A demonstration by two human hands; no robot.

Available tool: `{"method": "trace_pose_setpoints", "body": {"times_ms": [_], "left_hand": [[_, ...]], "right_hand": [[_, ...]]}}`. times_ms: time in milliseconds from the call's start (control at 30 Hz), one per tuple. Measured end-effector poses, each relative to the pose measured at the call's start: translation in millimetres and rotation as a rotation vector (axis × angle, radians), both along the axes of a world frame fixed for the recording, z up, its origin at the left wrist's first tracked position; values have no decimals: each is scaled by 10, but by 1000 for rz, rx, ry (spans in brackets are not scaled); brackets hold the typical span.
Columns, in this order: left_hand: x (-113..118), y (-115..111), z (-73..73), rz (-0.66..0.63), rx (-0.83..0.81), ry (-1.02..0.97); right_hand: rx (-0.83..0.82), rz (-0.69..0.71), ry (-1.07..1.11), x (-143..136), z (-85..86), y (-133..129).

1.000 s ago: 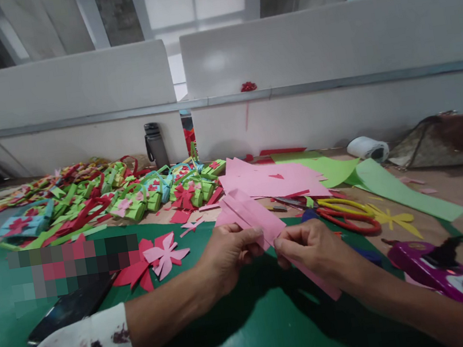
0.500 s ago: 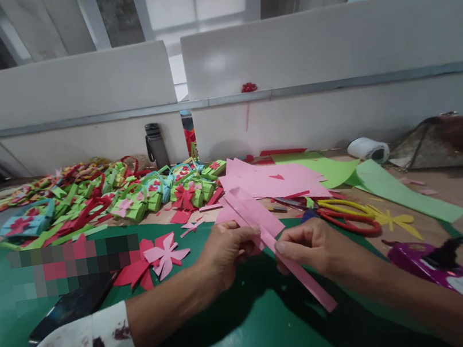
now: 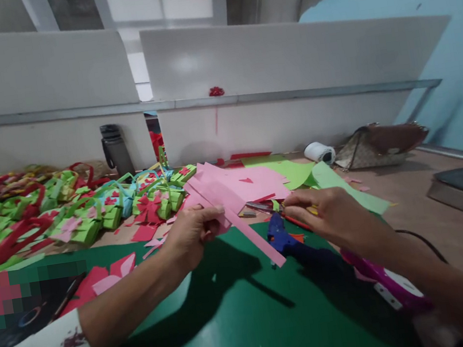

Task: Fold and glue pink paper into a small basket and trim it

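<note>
While it hovers above the dark green cutting mat, the left hand pinches folded pink paper strips, forearm angled inward. The right hand, fingers curled loosely, reaches over the scissors with red and yellow handles; its grasp is unclear.

place: paper-craft workstation, probably a small workshop
surface: green mat, paper scraps all over
output: heap of green paper baskets, many alike
stock: pink sheets, green sheets
tools: blue glue gun
partitions: white divider boards behind
</note>
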State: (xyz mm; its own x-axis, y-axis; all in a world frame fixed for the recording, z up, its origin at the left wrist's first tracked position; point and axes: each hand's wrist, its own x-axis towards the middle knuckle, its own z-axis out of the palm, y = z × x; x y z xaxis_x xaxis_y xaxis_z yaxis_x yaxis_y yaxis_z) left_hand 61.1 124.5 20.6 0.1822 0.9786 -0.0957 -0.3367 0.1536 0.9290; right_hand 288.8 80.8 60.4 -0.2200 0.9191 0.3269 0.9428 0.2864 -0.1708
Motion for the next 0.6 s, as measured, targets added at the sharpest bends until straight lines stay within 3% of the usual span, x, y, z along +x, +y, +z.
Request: {"method": "trace_pose_setpoints", "body": {"times_ms": [100,267,433,600], "left_hand": [[-19,72,-19,22,-12,-21],[-33,39,-1,10,-47,-56],[6,-63,69,16,-80,-77],[-41,-150,89,58,-104,-93]], "right_hand": [[-88,-104,-427,-4,-165,-35],[-176,-140,-637,-8,-417,-132],[-206,-142,-611,49,-577,-100],[116,-80,-417,215,-569,-93]]}}
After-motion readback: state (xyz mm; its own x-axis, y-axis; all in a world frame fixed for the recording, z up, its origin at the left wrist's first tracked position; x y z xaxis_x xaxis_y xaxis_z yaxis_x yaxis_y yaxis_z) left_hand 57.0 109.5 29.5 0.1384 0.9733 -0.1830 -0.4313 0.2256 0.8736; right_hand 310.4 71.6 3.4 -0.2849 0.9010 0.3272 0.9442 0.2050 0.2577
